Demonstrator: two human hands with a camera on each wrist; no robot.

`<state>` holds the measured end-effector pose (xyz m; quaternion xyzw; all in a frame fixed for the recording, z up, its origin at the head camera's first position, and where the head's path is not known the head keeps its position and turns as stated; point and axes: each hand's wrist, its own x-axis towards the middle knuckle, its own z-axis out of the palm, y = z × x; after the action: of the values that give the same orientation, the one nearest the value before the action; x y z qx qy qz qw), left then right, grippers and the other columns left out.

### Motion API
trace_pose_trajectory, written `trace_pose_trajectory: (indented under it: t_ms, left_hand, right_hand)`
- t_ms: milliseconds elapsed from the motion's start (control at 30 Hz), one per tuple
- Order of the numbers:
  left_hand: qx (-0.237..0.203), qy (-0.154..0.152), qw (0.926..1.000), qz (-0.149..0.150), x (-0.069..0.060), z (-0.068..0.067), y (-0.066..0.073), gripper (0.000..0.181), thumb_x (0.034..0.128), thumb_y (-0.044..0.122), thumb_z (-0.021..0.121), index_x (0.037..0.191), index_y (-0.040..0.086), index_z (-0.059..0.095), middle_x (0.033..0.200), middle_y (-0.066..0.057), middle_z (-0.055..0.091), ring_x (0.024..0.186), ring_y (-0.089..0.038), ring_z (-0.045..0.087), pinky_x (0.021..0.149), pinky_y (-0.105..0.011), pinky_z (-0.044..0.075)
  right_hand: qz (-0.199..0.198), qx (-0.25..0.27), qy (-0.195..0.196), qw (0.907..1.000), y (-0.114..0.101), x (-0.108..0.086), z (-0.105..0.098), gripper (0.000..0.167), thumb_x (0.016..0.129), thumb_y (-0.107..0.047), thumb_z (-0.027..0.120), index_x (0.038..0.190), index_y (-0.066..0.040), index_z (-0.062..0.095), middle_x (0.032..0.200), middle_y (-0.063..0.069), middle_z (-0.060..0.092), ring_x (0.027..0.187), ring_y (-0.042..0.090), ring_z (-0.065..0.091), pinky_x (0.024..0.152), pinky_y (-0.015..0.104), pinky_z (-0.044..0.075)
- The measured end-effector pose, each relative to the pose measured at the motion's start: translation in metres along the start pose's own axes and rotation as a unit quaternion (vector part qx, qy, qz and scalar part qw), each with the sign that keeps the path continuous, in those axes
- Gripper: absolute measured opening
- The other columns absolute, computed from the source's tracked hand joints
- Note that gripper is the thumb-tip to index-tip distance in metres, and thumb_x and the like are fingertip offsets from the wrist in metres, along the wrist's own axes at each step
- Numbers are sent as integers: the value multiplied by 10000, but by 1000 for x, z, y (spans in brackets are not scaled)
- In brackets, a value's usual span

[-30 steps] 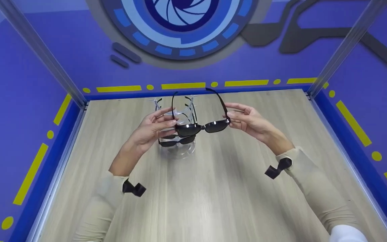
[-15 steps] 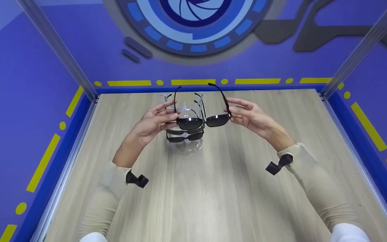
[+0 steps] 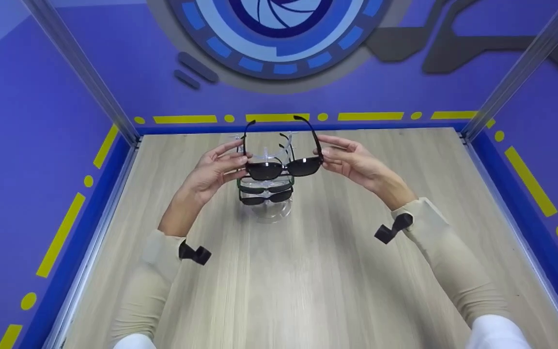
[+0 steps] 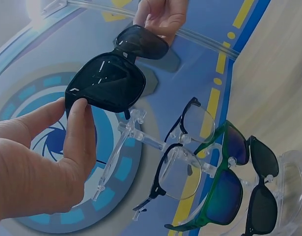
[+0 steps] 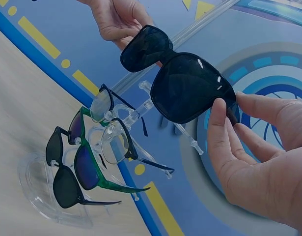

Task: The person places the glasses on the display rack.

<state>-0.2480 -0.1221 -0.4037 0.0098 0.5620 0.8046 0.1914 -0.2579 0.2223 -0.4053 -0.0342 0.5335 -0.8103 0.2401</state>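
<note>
Both hands hold one pair of black sunglasses (image 3: 304, 166) in the air, its temples spread and pointing toward the back wall. The left hand (image 3: 213, 170) pinches the left hinge corner between thumb and fingers; the right hand (image 3: 354, 162) pinches the right one. Just below and behind stands a clear plastic eyewear stand (image 4: 293, 169). Its top bar shows bare in the left wrist view. Lower on it sit clear-lens glasses with dark brows (image 4: 178, 169), green-framed sunglasses (image 5: 87, 160) with bluish lenses, and black sunglasses (image 5: 65, 184) at the bottom.
The stand is on a light wood-grain table (image 3: 279, 281). Blue printed panels (image 3: 114, 68) enclose the back and sides, with metal posts (image 3: 80, 68) at the corners. A black wrist mount (image 3: 195, 252) sits on each sleeve.
First the view shifted, moving the stand rightward in frame. In the last half second both hands carried the sunglasses slightly left and up, relative to the stand.
</note>
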Motion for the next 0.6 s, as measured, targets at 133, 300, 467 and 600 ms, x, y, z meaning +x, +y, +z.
trace_pose_trajectory:
  t_ms: [133, 300, 467, 600]
  left_hand:
    - [3, 47, 10000, -9, 2, -2, 1, 618, 960, -78, 620, 1531, 23, 407, 1023, -6, 775, 924, -123, 749, 800, -256, 628]
    - [-76, 117, 9999, 6, 6, -7, 2, 601, 957, -77, 626, 1518, 1, 423, 1015, -14, 787, 923, -129, 756, 800, -258, 628]
    - [-68, 270, 9996, -67, 13, -14, 2, 578, 961, -74, 621, 1506, -7, 439, 997, -15, 793, 926, -128, 759, 808, -256, 627]
    - [-54, 318, 9994, -104, 15, -19, 1, 580, 960, -62, 634, 1504, 1, 444, 995, -14, 795, 941, -133, 762, 828, -266, 626]
  right_hand:
    - [31, 7, -28, 10000, -3, 3, 1, 633, 975, 21, 631, 1550, -26, 370, 1155, 78, 728, 900, 152, 735, 847, 245, 614]
    - [13, 39, -61, 10000, -3, 7, 5, 658, 944, 58, 655, 1539, -22, 385, 1140, 88, 701, 918, 160, 728, 872, 263, 612]
    - [1, -198, -24, 9998, -1, 16, 6, 642, 940, 63, 659, 1526, -13, 408, 1142, 91, 687, 944, 156, 725, 923, 287, 604]
    - [3, -249, -1, 9997, 2, 22, 7, 640, 946, 77, 638, 1532, -4, 394, 1119, 75, 697, 949, 152, 724, 937, 288, 599]
